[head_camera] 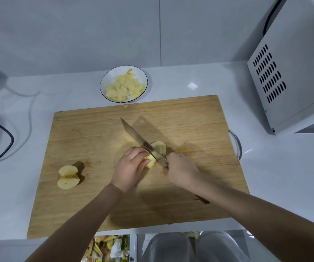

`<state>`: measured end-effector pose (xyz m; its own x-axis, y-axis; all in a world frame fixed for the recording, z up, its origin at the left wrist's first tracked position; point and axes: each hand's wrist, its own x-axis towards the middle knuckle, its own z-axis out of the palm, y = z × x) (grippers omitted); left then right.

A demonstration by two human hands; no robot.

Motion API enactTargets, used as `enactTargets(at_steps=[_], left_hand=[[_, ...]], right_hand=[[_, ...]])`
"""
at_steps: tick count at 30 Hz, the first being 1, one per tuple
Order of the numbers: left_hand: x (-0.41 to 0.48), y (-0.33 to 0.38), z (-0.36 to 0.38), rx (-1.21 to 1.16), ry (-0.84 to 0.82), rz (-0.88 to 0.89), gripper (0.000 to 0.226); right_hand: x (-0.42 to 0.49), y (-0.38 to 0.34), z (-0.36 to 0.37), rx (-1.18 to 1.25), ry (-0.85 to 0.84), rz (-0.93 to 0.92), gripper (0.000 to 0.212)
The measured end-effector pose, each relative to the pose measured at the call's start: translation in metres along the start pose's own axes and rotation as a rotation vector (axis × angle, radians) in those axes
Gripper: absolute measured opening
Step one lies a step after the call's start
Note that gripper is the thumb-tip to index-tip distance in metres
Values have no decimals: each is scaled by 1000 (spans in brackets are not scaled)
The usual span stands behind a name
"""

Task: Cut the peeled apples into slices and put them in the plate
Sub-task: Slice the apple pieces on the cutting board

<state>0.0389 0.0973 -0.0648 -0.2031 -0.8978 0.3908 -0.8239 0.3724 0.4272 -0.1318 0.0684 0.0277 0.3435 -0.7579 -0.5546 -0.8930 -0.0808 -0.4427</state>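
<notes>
The left hand (131, 167) curls its fingers over the apple piece (151, 162), while the right hand (180, 170) grips the knife (143, 141), whose blade crosses the piece just right of those fingertips and slants away leftward, with cut slices (160, 147) beyond.

Pale-yellow apple (151, 162), tan board (95, 140)

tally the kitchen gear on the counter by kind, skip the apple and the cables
cutting board: 1
knife: 1
plate: 1
white appliance: 1
total: 4
</notes>
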Motion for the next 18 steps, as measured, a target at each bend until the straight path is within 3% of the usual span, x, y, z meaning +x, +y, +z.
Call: enactTargets(at_steps=[7,13,18], left_hand=[[1,-2,-2,0,-30,19,23],[0,-2,-2,0,-43,23,23],[0,-3,-2,10,-45,21,24]], right_hand=[[-16,5,-11,-10,30,-52,14],[-21,2,-13,-73,12,-51,33],[-21,-1,-19,-51,-31,-34,19]])
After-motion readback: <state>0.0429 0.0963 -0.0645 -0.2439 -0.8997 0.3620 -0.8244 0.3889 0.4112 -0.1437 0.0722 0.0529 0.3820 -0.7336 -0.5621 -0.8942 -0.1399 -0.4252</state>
